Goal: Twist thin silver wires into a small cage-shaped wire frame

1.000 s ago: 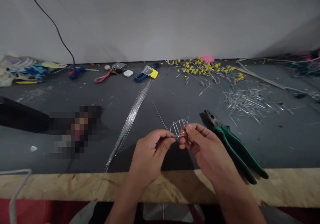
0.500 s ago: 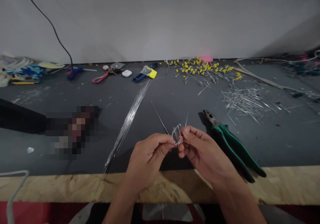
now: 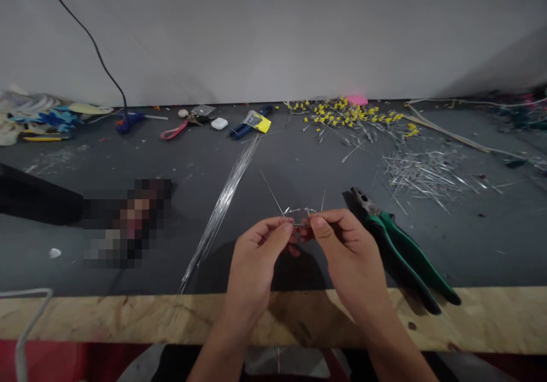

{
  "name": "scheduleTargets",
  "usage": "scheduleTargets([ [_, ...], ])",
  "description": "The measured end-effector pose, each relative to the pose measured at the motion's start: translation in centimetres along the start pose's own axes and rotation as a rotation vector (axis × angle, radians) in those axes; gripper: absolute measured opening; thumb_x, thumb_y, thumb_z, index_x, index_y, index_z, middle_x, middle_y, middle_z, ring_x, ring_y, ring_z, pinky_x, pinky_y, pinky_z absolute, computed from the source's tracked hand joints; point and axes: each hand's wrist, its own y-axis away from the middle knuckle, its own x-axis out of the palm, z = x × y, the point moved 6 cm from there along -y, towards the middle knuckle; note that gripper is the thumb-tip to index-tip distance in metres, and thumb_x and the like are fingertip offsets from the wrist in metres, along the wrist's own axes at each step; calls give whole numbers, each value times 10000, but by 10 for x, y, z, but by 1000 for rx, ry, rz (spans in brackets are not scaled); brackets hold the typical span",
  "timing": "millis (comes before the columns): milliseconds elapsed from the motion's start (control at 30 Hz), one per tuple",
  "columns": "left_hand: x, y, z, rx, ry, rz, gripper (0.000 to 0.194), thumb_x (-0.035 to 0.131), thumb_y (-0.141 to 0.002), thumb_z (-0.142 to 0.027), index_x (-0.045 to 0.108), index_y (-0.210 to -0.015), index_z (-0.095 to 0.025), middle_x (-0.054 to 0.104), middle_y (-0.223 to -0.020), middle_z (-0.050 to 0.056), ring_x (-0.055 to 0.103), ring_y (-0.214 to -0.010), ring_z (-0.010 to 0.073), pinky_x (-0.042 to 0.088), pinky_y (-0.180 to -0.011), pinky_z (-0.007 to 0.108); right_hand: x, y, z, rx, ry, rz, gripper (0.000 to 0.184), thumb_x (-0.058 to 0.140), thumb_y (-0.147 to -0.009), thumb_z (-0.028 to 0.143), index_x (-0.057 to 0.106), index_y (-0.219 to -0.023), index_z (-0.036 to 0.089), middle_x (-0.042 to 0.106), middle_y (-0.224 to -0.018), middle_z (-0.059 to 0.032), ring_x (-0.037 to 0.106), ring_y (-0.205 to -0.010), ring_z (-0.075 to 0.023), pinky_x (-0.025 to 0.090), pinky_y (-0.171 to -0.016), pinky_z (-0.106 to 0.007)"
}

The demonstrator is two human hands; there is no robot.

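Note:
Between both hands is a small frame of bent silvery wire (image 3: pixel 300 210), held level above the table. My left hand (image 3: pixel 260 257) pinches its left side with thumb and fingers. On the opposite side my right hand (image 3: pixel 348 251) grips it the same way, thumb on top. The fingertips under the wire are partly hidden. Pliers with green and black handles (image 3: pixel 404 251) lie on the table just right of my right hand. A bundle of straight wires (image 3: pixel 222 205) lies slantwise to the left of my left hand.
Behind my hands lie a heap of wires with yellow tips (image 3: pixel 342 114) and a pile of short wire pieces (image 3: pixel 423 174). Farther left are a blue glue gun (image 3: pixel 129 121), a white case (image 3: pixel 219 123) and a pink strap (image 3: pixel 174 130). A wooden edge (image 3: pixel 149 319) runs along the front.
The wire frame has been turned from upright to nearly flat. My hands have shifted slightly, and both thumbs now lie on top of the wire.

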Motion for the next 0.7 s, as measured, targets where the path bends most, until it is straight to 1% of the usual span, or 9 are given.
scheduleTargets([
  [100, -3, 0, -1, -19, -61, -3, 168, 652, -773, -292, 684, -848, -144, 644, -700, 24, 572, -633, 110, 461, -567, 228, 0, -2, 2, -11, 65, 22, 110, 588, -848, 294, 630, -775, 222, 667, -712, 18, 615, -674, -115, 499, -635, -236],
  [233, -7, -1, -2, -48, -140, -14, 194, 678, -746, -308, 683, -846, -141, 640, -682, 19, 563, -617, 104, 460, -562, 221, -1, -4, 3, -17, 72, 41, 120, 574, -853, 282, 619, -765, 214, 660, -693, 19, 617, -669, -118, 496, -634, -244],
  [400, -8, -1, -2, -44, -139, -38, 176, 693, -724, -292, 687, -822, -145, 651, -706, 26, 571, -649, 116, 457, -547, 217, -1, -3, 2, 4, 66, 50, 112, 578, -846, 281, 614, -768, 209, 661, -690, 8, 622, -665, -133, 497, -630, -268],
  [533, -6, -1, -1, -30, -147, -10, 169, 673, -744, -287, 687, -830, -143, 652, -712, 32, 571, -670, 128, 459, -564, 233, -1, -4, 0, 26, 48, 54, 114, 586, -843, 288, 615, -762, 213, 656, -695, 5, 616, -672, -141, 492, -646, -281],
  [700, -2, -1, 0, -19, -114, 45, 126, 642, -770, -255, 672, -800, -137, 654, -712, 38, 561, -649, 125, 448, -567, 241, 1, -5, -6, 65, -49, 89, 114, 602, -837, 312, 619, -774, 218, 647, -710, 8, 612, -674, -138, 492, -664, -286],
])
